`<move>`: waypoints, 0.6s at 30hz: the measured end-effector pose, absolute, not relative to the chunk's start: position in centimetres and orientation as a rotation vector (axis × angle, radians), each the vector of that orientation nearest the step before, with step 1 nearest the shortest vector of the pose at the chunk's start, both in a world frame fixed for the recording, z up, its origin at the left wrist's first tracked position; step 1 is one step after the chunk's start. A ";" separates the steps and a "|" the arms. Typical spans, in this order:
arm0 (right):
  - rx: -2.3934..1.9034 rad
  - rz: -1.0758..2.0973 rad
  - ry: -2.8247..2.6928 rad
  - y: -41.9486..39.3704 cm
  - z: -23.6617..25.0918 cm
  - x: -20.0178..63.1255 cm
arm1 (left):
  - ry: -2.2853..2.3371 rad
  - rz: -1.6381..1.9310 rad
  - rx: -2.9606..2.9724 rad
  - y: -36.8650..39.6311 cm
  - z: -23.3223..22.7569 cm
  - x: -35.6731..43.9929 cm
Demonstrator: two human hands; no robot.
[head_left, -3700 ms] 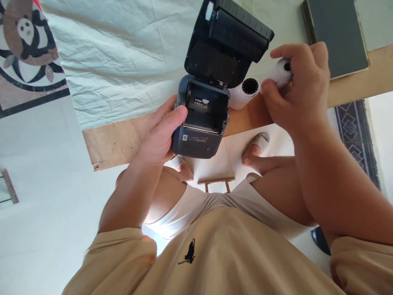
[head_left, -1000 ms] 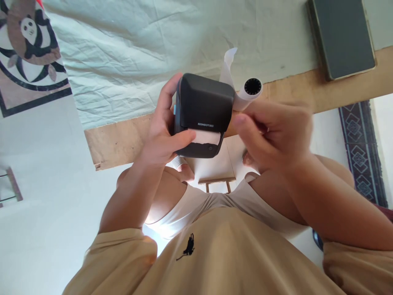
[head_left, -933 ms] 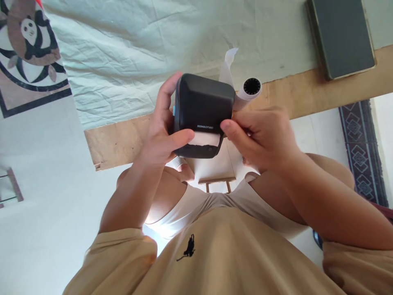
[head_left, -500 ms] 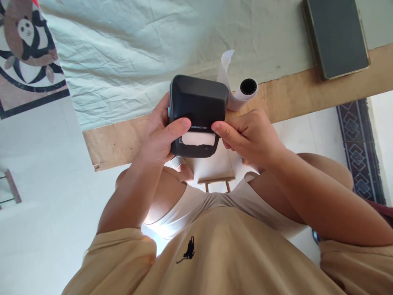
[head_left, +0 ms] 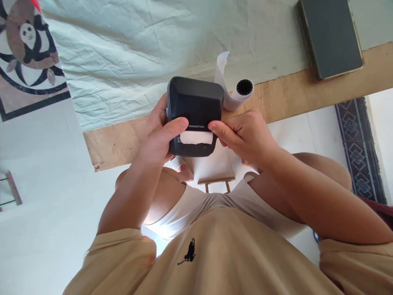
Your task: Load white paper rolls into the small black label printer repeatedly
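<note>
The left hand [head_left: 156, 137] grips the left side of a boxy, matte black printer [head_left: 195, 115] with rounded corners, thumb pressed on its lid above a white paper strip [head_left: 196, 138] poking from the slot. The right hand [head_left: 245, 135] clasps the printer's right edge, and just right of the printer a white paper roll [head_left: 238, 94] lies on the bare wooden table [head_left: 123, 139], a dark flat book [head_left: 330, 37] further right
</note>
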State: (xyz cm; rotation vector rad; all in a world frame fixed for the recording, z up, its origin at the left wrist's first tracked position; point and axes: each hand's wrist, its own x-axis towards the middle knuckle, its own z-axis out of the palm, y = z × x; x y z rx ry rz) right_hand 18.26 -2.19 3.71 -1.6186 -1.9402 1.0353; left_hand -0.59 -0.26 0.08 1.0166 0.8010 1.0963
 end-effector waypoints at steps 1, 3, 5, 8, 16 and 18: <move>-1.618 1.023 -1.944 -2.2 3.7 18.2 | 0.797 1.100 1.013 -0.3 0.1 -0.6; -1.617 1.004 -1.950 -2.1 3.6 18.2 | 0.790 1.099 1.004 -0.2 0.1 -0.6; -1.613 0.995 -1.953 -2.1 3.6 18.2 | 0.788 1.084 0.991 -0.2 0.1 -0.7; -1.606 0.988 -1.956 -2.1 3.5 18.2 | 0.799 1.080 0.980 -0.3 0.2 -0.7; -1.604 1.054 -1.938 -2.2 3.5 18.4 | 0.776 1.075 1.019 -0.4 0.3 -0.6; -1.589 1.086 -1.933 -2.3 3.7 18.4 | 0.739 1.061 1.017 -0.3 0.0 -0.8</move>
